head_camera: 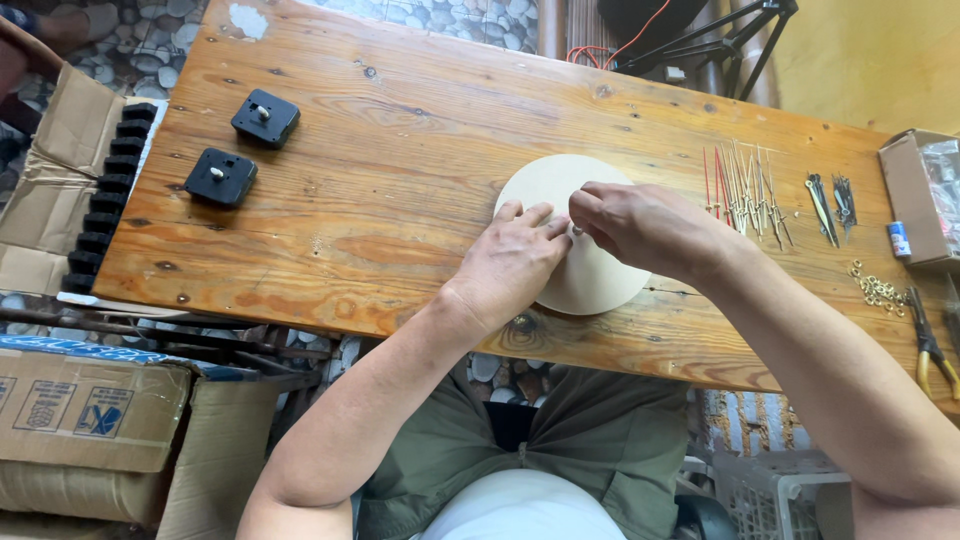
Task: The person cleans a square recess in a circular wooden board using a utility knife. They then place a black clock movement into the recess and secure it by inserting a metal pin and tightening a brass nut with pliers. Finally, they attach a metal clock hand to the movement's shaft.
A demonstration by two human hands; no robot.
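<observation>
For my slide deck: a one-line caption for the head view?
Both hands meet at the centre of a pale round disc on a wooden table.

Left hand point(515, 258) flat on pale round disc point(585, 275), right hand point(640, 225) pinching at its centre, wooden table point(400, 130)

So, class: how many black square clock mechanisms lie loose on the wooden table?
2. One black mechanism lies near the table's far left corner; the second mechanism sits just nearer, to its left. More stand stacked in the box beside the table.

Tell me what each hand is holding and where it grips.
Both hands press on the pale round wooden disc near its centre. The right hand pinches something small there, too hidden to identify; the left hand rests flat beside it.
</observation>
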